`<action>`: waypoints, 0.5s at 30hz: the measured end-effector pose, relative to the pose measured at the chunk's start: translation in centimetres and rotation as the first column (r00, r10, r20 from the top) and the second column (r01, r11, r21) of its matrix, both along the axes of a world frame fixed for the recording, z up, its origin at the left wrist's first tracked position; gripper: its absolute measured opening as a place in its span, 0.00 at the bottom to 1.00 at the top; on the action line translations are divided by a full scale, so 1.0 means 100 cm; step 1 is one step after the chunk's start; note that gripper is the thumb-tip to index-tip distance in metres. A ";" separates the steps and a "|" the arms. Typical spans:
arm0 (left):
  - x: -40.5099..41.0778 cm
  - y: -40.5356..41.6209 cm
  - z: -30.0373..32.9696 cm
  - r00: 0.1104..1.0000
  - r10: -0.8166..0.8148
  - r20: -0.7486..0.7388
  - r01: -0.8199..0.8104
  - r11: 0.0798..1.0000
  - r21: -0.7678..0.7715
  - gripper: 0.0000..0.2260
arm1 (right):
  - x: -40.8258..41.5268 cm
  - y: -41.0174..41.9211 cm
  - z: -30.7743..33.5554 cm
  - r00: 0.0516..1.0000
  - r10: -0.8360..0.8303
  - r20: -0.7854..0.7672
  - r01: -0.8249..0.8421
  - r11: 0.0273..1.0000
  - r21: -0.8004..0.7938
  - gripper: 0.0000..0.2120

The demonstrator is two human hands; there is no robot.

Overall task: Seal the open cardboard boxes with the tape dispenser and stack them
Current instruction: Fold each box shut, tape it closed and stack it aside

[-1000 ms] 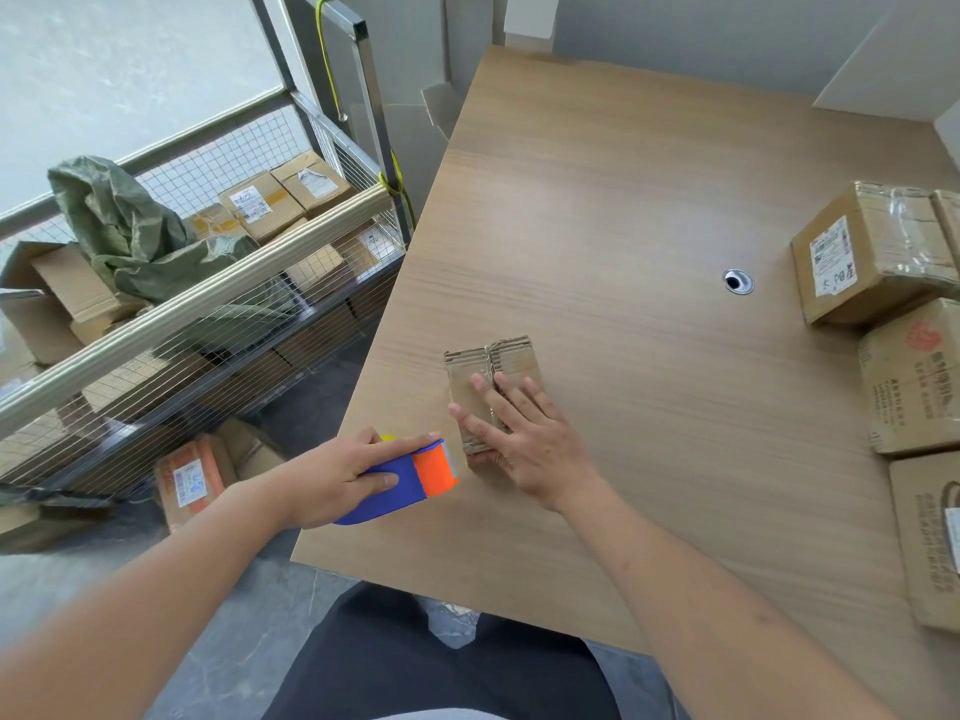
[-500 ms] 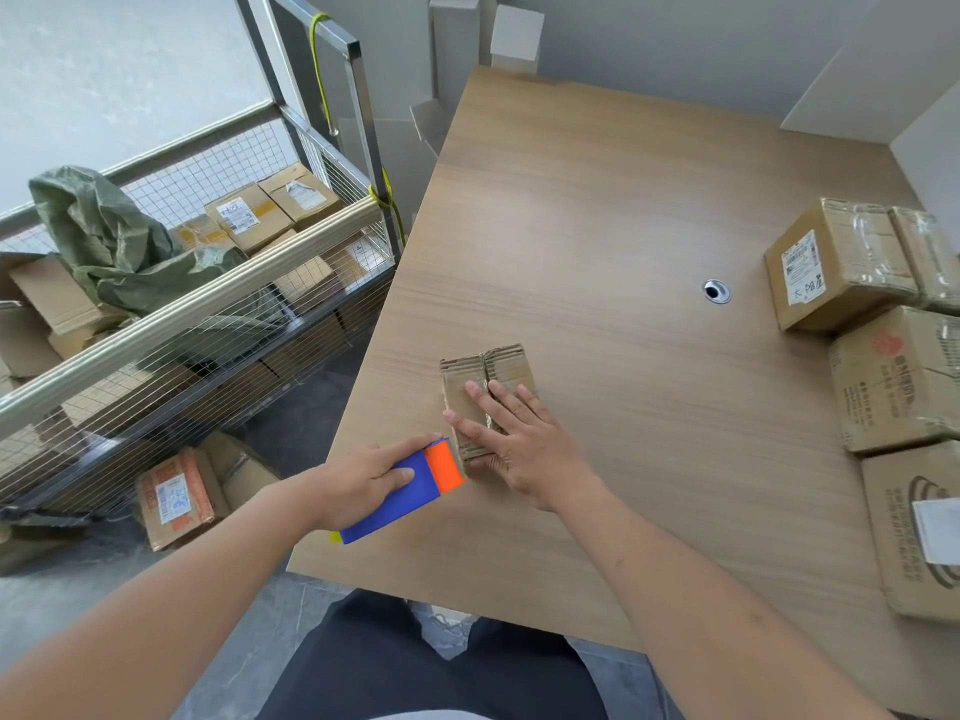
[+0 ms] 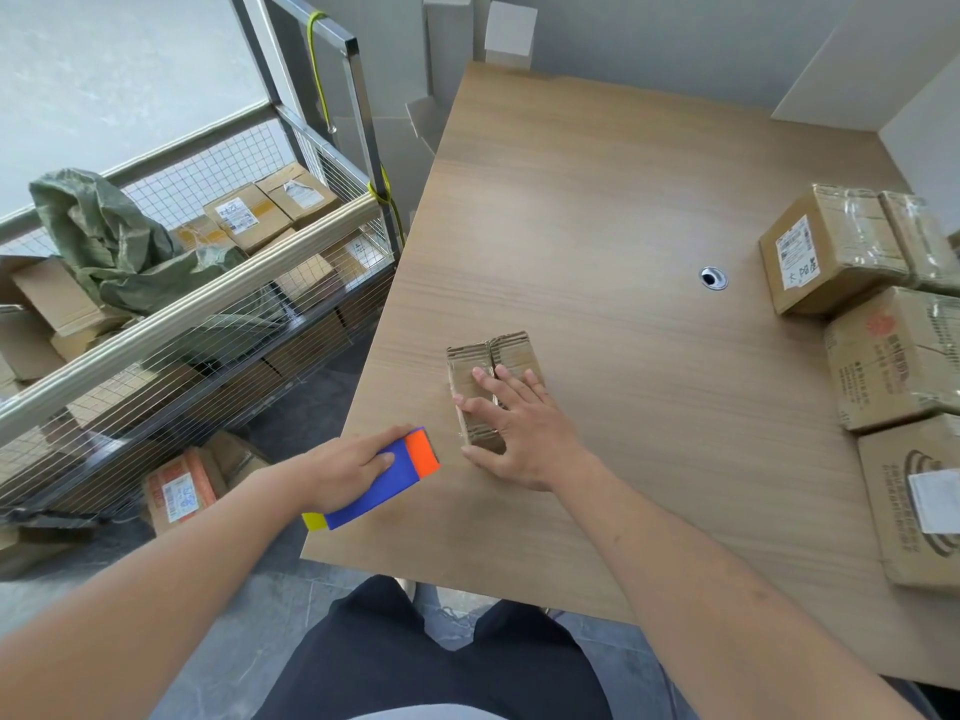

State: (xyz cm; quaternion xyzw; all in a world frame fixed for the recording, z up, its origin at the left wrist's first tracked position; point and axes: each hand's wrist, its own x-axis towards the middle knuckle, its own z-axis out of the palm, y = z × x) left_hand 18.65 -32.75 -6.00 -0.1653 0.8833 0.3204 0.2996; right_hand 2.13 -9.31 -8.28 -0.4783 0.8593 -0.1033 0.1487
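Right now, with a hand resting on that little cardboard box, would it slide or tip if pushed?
The small cardboard box lies low and flat on the smooth table, so it would probably slide, not tip. It looks light for its size. The right hand lies flat on its flaps, which suggests they might spring open unheld.

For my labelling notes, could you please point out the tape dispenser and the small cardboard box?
tape dispenser (image 3: pixel 382 483): head view, blue body.
small cardboard box (image 3: pixel 470 363): head view, left top flap.
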 end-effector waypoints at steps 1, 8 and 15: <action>-0.002 0.000 0.002 1.000 0.000 -0.013 0.000 1.000 0.003 0.23 | 0.005 -0.003 0.000 0.999 -0.041 0.006 0.041 0.999 -0.010 0.31; -0.003 -0.004 0.016 0.986 0.041 -0.161 -0.034 0.998 0.044 0.23 | 0.033 -0.027 -0.008 0.969 -0.242 -0.047 0.236 0.966 -0.108 0.28; -0.002 -0.007 0.026 0.953 0.073 -0.296 -0.038 0.992 0.122 0.26 | 0.020 -0.011 0.007 0.987 -0.137 -0.079 0.133 0.989 -0.058 0.36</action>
